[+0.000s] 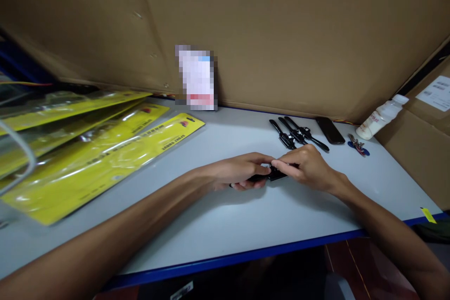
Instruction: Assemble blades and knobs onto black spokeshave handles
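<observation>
My left hand (237, 172) and my right hand (307, 165) meet over the middle of the grey table (225, 225). Between them they grip a small black tool (271, 175), a slim black piece with a silvery part at its middle; most of it is hidden by my fingers. Just behind my right hand lie three similar black tools (295, 133) side by side on the table.
Yellow packaging cards in clear plastic (94, 150) are stacked at the left. A dark phone (329, 130), a bunch of keys (357, 145) and a white bottle (381, 116) lie at the back right. Cardboard walls (281, 33) close off the back and right.
</observation>
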